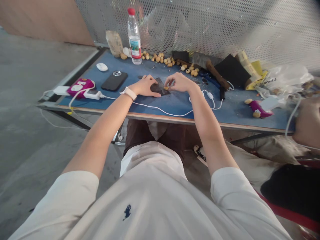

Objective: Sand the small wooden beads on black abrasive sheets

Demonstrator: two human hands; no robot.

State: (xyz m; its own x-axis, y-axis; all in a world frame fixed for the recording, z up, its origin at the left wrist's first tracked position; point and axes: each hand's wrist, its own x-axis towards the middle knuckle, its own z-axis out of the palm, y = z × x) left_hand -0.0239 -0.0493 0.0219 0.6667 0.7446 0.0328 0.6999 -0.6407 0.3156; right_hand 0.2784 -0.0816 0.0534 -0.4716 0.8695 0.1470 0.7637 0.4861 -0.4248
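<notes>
Spread over the left part of a dark sheet like sandpaper (pixel 162 89), my left hand (pixel 145 86) touches it with thumb and fingers apart. The sheet lies on the blue tabletop (pixel 150 111). My right hand (pixel 178 82) is closed in a pinch at the sheet's right side. Between its fingertips shows a small yellowish-tan piece (pixel 166 88), low against the sheet; its exact kind is too small to make out. A white cable (pixel 160 108) runs along the table in front of both hands.
Left are a black phone (pixel 115 80), a white mouse-like object (pixel 102 67) and a magenta power strip (pixel 81 88). Behind stand a water bottle (pixel 135 43) and several tan beads (pixel 160 58). Rightward lie a brown-handled tool (pixel 217 76), a plastic bag (pixel 287 78) and another person's arm (pixel 308 120).
</notes>
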